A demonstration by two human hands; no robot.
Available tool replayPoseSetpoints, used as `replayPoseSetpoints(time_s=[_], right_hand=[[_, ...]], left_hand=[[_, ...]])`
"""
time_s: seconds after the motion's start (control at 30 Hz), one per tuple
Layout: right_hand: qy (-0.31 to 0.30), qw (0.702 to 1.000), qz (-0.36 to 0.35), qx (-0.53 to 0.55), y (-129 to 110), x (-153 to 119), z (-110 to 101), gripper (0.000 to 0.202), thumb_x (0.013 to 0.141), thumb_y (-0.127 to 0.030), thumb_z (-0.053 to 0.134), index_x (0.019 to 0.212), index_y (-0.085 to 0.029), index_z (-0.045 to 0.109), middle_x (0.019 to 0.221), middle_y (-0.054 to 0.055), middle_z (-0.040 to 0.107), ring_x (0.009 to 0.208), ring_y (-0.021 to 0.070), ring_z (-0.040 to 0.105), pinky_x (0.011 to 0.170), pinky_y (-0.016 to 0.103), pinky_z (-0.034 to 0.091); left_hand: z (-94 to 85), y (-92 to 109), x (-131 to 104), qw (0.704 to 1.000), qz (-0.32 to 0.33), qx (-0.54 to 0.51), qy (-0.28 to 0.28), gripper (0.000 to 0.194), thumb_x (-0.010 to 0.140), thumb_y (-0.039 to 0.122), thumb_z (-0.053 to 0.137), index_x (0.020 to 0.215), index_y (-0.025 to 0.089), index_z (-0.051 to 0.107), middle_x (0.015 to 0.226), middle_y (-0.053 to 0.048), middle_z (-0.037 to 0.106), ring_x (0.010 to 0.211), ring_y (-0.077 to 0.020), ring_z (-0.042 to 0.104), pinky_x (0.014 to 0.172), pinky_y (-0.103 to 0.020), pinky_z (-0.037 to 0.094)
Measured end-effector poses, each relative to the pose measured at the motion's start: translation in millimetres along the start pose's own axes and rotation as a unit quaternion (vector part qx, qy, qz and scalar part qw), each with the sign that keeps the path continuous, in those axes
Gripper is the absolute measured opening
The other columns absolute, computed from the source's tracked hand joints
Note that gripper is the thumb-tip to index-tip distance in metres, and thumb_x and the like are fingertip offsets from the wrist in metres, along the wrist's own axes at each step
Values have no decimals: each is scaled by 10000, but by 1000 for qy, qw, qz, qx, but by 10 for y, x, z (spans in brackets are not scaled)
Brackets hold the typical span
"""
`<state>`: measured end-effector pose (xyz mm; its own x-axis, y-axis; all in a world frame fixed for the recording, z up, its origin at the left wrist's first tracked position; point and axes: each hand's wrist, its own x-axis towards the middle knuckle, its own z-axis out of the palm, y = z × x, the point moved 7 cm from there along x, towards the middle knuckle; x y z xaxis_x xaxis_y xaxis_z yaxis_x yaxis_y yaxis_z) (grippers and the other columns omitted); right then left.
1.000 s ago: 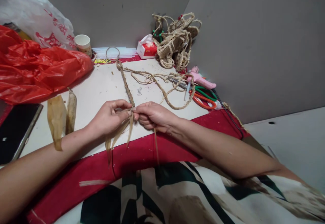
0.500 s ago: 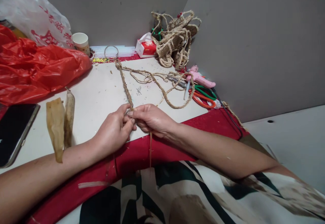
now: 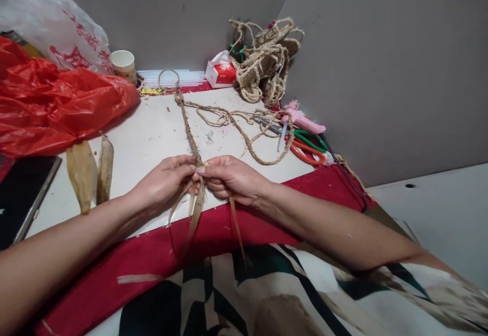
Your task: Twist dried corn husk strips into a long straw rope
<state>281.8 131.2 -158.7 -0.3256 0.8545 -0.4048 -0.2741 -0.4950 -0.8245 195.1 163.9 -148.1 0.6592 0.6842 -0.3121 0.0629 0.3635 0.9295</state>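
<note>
Now your left hand (image 3: pixel 163 181) has turned back up to the near end of the braided cord (image 3: pixel 189 132), where half a second ago its fingers were dipped lower and covered the fibres. Its thumb and fingertips are closed in a pinch there, right up against your right hand (image 3: pixel 238 178), which also pinches at the join with its other fingers curled in. The loose leaf strips (image 3: pixel 198 204) have come back into view, hanging between and below your hands over the edge of the white board (image 3: pixel 148 132) and the red cloth (image 3: pixel 213 229). One single strip (image 3: pixel 236 224) trails from under your right hand toward your lap.

The cord itself lies in the same place, running away from you along the board, and looks no longer than it did, so this seems a shift of grip at the join. Exactly which strand each fingertip pins, you can't tell from here. Two dried husk pieces (image 3: pixel 82 173) lie near your left forearm.
</note>
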Motion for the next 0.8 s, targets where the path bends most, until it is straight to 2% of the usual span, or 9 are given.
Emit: replayPoseSetpoints(time_s=[0.07, 0.13, 0.23, 0.3, 0.37, 0.43, 0.6, 0.7, 0.8], right_hand=[[-8, 1000, 4, -9, -14, -3, 3, 222, 728, -300, 672, 673, -110, 571, 380, -118, 266, 337, 13, 122, 320, 158, 82], [-17, 999, 11, -26, -33, -9, -5, 221, 737, -307, 658, 675, -115, 568, 381, -122, 252, 333, 17, 123, 320, 164, 90], [-26, 996, 8, -90, -83, -15, -43, 196, 781, -299, 592, 696, -122, 581, 369, -119, 252, 320, 31, 140, 326, 182, 107], [-23, 985, -21, -171, -148, -14, -75, 192, 794, -274, 563, 683, -120, 591, 385, -92, 326, 341, 41, 216, 352, 189, 165], [-9, 957, -72, -280, -231, -20, -90, 192, 798, -243, 542, 670, -115, 604, 458, -50, 433, 416, 54, 321, 412, 192, 242], [12, 911, -126, -394, -301, -37, -70, 198, 804, -210, 522, 648, -119, 604, 528, -25, 483, 497, 70, 382, 481, 200, 288], [36, 795, -196, -573, -370, -92, 67, 237, 835, -164, 483, 619, -139, 578, 521, -20, 440, 518, 87, 367, 544, 227, 278], [29, 770, -172, -613, -391, -117, 80, 209, 857, -187, 477, 690, -138, 593, 557, -9, 470, 533, 91, 365, 552, 234, 267], [24, 766, -140, -627, -445, -164, 45, 218, 867, -205, 470, 686, -133, 566, 580, -7, 470, 549, 92, 359, 553, 236, 262]], left_hand=[[35, -61, -20, 999, -40, -15, -17, 125, 785, 237, 526, 683, 166, 534, 517, 30, 455, 429, -68, 382, 443, -202, 319], [22, -45, -33, 999, -31, 34, -18, 192, 797, 266, 525, 631, 169, 534, 477, 45, 391, 398, -56, 276, 395, -198, 216], [-25, 42, -32, 993, 25, 117, -5, 187, 789, 273, 541, 636, 174, 580, 503, 29, 451, 427, -67, 298, 415, -207, 228], [-48, 74, -27, 987, 46, 154, 7, 187, 793, 279, 533, 649, 177, 596, 538, 19, 501, 456, -79, 343, 452, -214, 274], [-56, 81, -20, 982, 56, 180, 13, 200, 795, 291, 533, 645, 173, 589, 562, 15, 514, 487, -86, 372, 485, -218, 299], [-43, 69, -12, 979, 61, 192, 3, 228, 803, 326, 538, 643, 169, 581, 573, 14, 503, 511, -90, 382, 501, -218, 306], [-69, -8, 10, 987, 34, 160, -1, 254, 811, 356, 545, 639, 172, 575, 516, 33, 426, 452, -75, 297, 442, -217, 237], [-95, -20, 16, 988, 24, 155, 6, 255, 807, 343, 541, 626, 166, 576, 497, 37, 407, 434, -68, 272, 435, -223, 209], [-104, -11, 14, 984, 18, 177, 10, 251, 800, 328, 533, 620, 156, 566, 510, 31, 431, 442, -65, 283, 440, -225, 207]])
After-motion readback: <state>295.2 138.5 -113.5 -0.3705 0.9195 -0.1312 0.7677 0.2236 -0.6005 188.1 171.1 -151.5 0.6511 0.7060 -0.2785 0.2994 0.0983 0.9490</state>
